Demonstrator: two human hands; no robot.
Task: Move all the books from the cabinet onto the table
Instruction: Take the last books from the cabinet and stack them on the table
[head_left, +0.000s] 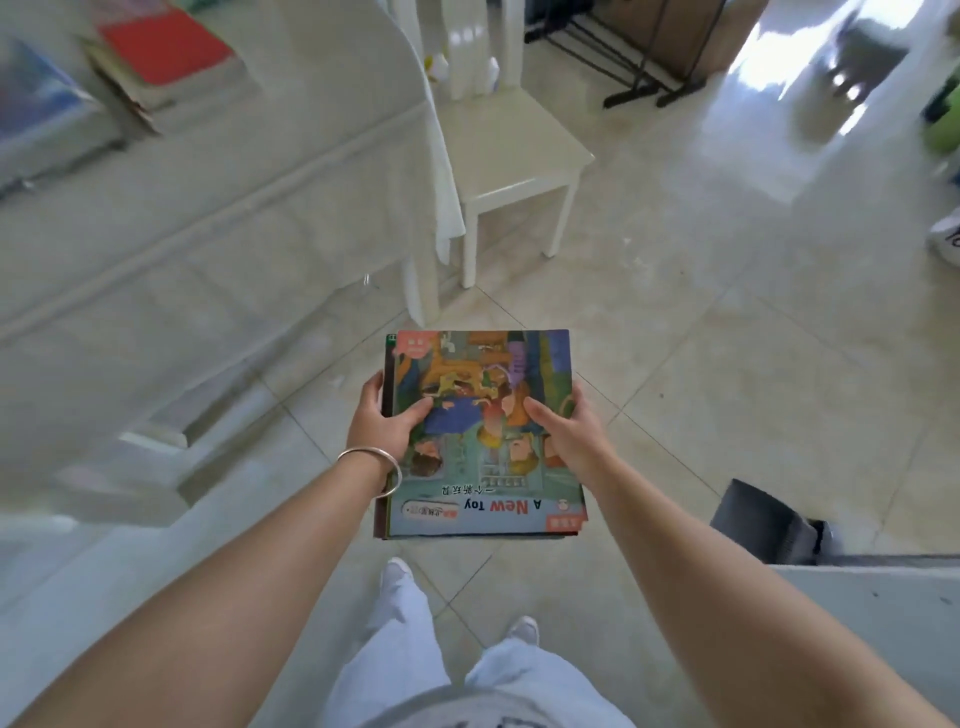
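A small stack of picture books is held level above the tiled floor in the middle of the head view; the top cover reads "A New Toy". My left hand grips the stack's left edge, thumb on the cover. My right hand grips the right edge the same way. The white table stretches along the left, blurred. On its far left lie a red book on a pile and a blue book. The cabinet is not clearly in view.
A white chair stands by the table's end, ahead of me. A black metal rack stands at the top. A dark object and a grey surface are at the lower right. Open tiled floor lies to the right.
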